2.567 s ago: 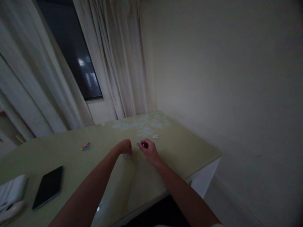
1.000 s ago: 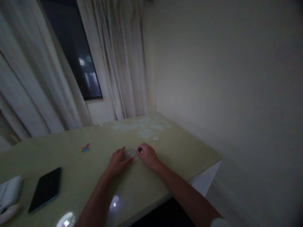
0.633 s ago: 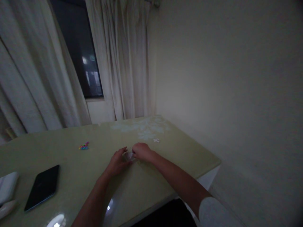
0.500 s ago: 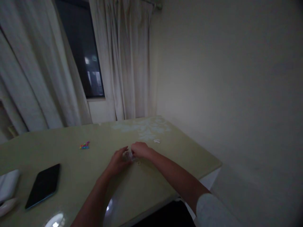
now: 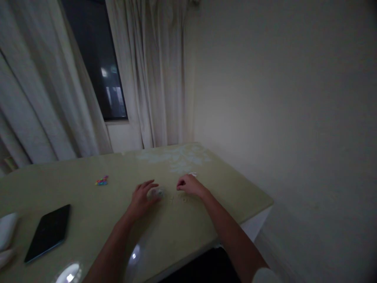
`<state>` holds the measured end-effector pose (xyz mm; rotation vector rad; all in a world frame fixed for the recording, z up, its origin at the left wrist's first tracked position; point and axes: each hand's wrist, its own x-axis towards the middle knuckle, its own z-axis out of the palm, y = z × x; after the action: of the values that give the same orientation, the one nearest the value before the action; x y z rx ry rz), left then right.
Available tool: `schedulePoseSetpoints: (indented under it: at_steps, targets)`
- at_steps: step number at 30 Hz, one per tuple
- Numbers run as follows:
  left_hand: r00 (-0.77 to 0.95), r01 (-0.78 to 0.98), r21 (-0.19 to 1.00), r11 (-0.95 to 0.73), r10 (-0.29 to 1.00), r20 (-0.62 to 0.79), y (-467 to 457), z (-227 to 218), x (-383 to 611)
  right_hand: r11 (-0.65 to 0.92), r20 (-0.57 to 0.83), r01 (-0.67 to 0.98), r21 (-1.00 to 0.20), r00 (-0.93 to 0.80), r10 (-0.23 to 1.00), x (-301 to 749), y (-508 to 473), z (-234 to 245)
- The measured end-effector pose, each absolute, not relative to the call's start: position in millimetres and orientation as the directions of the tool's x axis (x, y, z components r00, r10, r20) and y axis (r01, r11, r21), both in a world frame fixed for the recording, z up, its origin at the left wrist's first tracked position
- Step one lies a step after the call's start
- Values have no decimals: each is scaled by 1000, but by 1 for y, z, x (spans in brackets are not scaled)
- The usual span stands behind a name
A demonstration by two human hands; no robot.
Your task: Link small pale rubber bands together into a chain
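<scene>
My left hand (image 5: 142, 199) curves around a small clear container (image 5: 159, 192) on the table, its thumb at the near side and its fingers at the far side. Something small shows inside the container, too blurred to name. To the right, my right hand (image 5: 190, 184) hovers low over the table with thumb and fingers pinched together; whatever is between them is hidden. Below it lie small pale pieces: a ring-shaped one (image 5: 184, 200) and a thin branched one (image 5: 171, 200). A few white pieces (image 5: 193, 173) sit just behind the right hand, partly covered by it.
A little cluster of brightly coloured pieces (image 5: 101, 181) lies farther left on the table (image 5: 123, 169). Nearer on the left are a black tablet (image 5: 48, 232) and a white object (image 5: 7, 230) cut by the frame. A wall (image 5: 265, 118) runs along the right.
My right hand has left the container and moved right, near the white pieces. More pale pieces now show on the table beside the container. My left hand stays at the container, its fingers spread wider.
</scene>
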<state>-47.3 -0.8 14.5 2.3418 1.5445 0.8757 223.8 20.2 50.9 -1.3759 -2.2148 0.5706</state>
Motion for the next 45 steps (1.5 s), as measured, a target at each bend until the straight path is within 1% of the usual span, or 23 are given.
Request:
schedulePoseSetpoints:
  at_steps: [4, 8, 13, 17, 21, 25, 31, 35, 38, 42, 45]
  targets:
    - [363, 807, 343, -481, 862, 354, -17, 20, -14, 343, 113, 671, -657, -363, 925, 251, 5, 27]
    - [439, 830, 230, -508, 850, 291, -30, 23, 8, 314, 74, 648, -694, -369, 926, 252, -2, 20]
    - [476, 857, 102, -505, 851, 220, -37, 28, 11, 328, 85, 679, -657, -366, 927, 245, -9, 22]
    - [506, 858, 1, -514, 844, 176, -39, 31, 15, 344, 157, 710, -614, -317, 935, 236, -9, 20]
    - [526, 850, -73, -521, 839, 139, -39, 33, 22, 356, 204, 710, -607, -294, 934, 228, -3, 14]
    - [533, 846, -88, -526, 840, 103, -30, 35, 33, 356, 212, 716, -600, -286, 934, 226, 2, 11]
    - [537, 843, -46, -536, 842, 51, -19, 37, 50, 329, 203, 756, -566, -259, 944, 224, -1, 11]
    - [516, 857, -22, -515, 856, 42, -24, 35, 48, 344, 231, 761, -550, -257, 938, 220, -5, 8]
    - [509, 861, -14, -508, 860, 40, -28, 33, 43, 339, 283, 737, -585, -206, 937, 224, -2, 8]
    - [522, 853, -15, -522, 852, 37, -30, 32, 42, 284, 346, 681, -675, -48, 937, 245, 13, 13]
    - [538, 843, -10, -538, 843, 21, -31, 30, 44, 250, 362, 638, -729, 49, 931, 264, 22, 13]
